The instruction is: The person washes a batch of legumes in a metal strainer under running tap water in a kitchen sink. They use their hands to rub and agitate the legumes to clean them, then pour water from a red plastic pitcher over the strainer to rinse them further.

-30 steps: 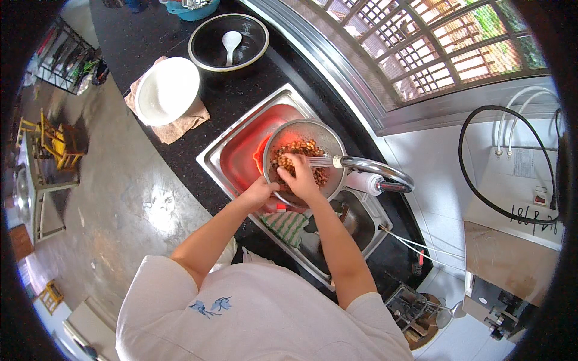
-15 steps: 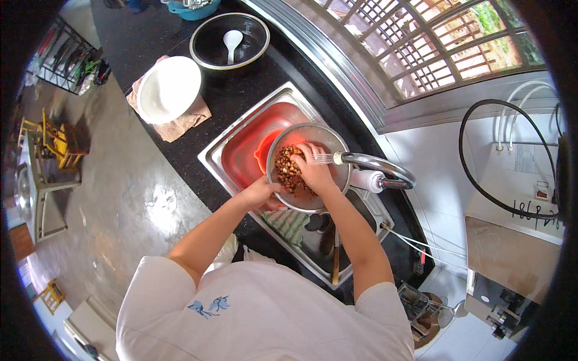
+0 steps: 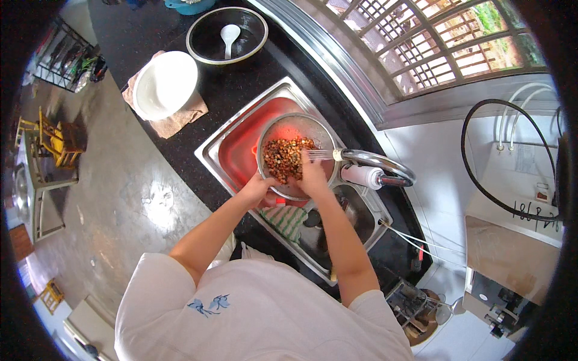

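Observation:
A round mesh strainer [image 3: 330, 133] is over the metal sink [image 3: 211, 141], holding a heap of small brown, orange and pale pieces [image 3: 283, 157]. My left hand [image 3: 257, 189] is closed on its near left rim. Inside the strainer, my right hand [image 3: 312, 177] touches the pieces; its fingers are partly hidden by water and blurred. Water [image 3: 319, 154] streams onto that hand from the curved metal faucet [image 3: 376, 159]. Of an orange-red basin [image 3: 255, 150] below the strainer, only a bit of edge shows.
On the black counter, a white bowl [image 3: 164, 84] sits on a brown cloth [image 3: 191, 114]. Beyond it, a white spoon [image 3: 229, 35] lies in a dark round dish [image 3: 205, 45]. A green-striped cloth [image 3: 286, 222] hangs by the second sink basin [image 3: 355, 210]. A barred window is at upper right.
The strainer has shifted slightly left and up, with its pieces spread wider. My right hand has drawn back toward the near side of the strainer. My left hand keeps its hold on the rim.

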### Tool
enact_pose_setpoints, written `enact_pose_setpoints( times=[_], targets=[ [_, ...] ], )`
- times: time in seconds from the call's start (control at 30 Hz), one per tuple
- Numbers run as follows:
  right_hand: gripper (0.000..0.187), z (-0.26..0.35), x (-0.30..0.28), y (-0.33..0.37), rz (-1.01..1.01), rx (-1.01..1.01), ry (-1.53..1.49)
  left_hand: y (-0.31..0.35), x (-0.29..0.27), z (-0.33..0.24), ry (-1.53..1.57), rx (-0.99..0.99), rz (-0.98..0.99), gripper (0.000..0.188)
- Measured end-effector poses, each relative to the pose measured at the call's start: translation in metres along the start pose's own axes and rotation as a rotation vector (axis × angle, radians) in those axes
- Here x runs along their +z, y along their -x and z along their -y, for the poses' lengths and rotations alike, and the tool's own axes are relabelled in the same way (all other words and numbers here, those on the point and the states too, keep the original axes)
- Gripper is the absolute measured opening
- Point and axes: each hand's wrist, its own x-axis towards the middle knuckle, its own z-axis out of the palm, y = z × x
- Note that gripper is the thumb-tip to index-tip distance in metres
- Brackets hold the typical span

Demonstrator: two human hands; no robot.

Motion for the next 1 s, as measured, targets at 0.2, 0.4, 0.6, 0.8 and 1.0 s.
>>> enact_pose_setpoints(
  times=[0.2, 0.4, 0.6, 0.8, 1.0],
  targets=[
    [0.059, 0.030, 0.016, 0.006, -0.133, -0.375, -0.310, -0.002, 0.004, 0.011, -0.069, -0.093, 0.009, 0.043],
    [0.032, -0.009, 0.001, -0.020, -0.396, -0.352, 0.265, -0.018, -0.003, 0.020, -0.011, -0.033, 0.041, 0.042],
    [0.050, 0.000, -0.009, 0.014, 0.027, -0.226, 0.046, -0.011, 0.000, 0.006, -0.019, -0.115, 0.030, 0.040],
    [0.046, -0.005, 0.007, -0.011, -0.152, -0.525, -0.178, -0.021, 0.004, 0.013, -0.092, -0.104, 0.068, 0.037],
    [0.044, -0.024, -0.008, -0.029, -0.349, -0.399, -0.025, -0.007, 0.011, -0.012, 0.026, -0.046, -0.006, 0.038]
  ],
)
